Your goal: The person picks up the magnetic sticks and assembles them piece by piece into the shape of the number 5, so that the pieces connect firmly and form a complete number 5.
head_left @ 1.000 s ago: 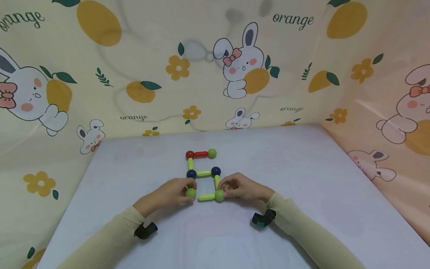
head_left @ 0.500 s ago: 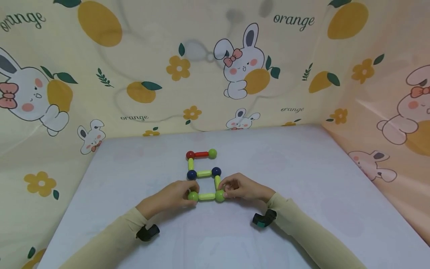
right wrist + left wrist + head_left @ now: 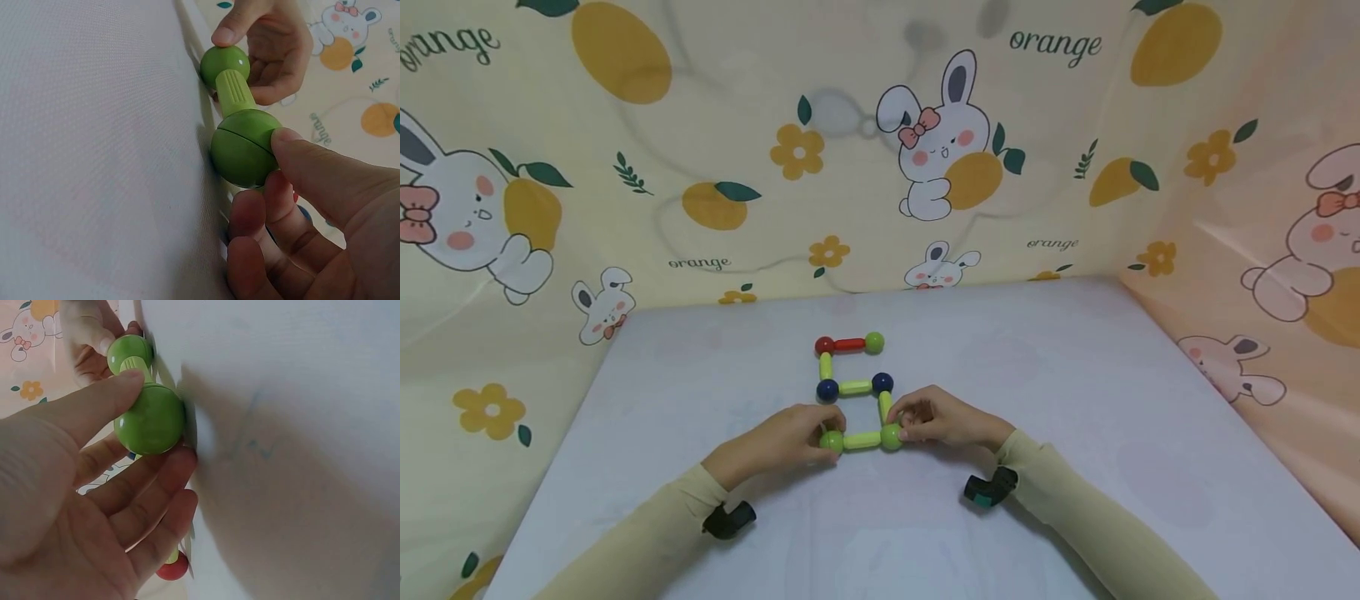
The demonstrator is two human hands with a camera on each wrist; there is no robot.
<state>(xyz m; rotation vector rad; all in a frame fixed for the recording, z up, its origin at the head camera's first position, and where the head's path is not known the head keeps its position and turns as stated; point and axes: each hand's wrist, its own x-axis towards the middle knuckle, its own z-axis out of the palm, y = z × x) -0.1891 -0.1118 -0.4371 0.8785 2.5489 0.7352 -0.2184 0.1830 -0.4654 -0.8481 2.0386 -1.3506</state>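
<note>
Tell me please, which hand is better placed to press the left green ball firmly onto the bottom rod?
The left hand, probably. It already pinches the left green ball, which meets the bottom rod. The right hand holds the right green ball at the other end, steadying it.

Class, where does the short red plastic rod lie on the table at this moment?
In the head view, the short red plastic rod lies at the figure's far edge, between a red ball on the left and a green ball on the right.

Pale yellow long sleeves, black wrist cameras
</note>
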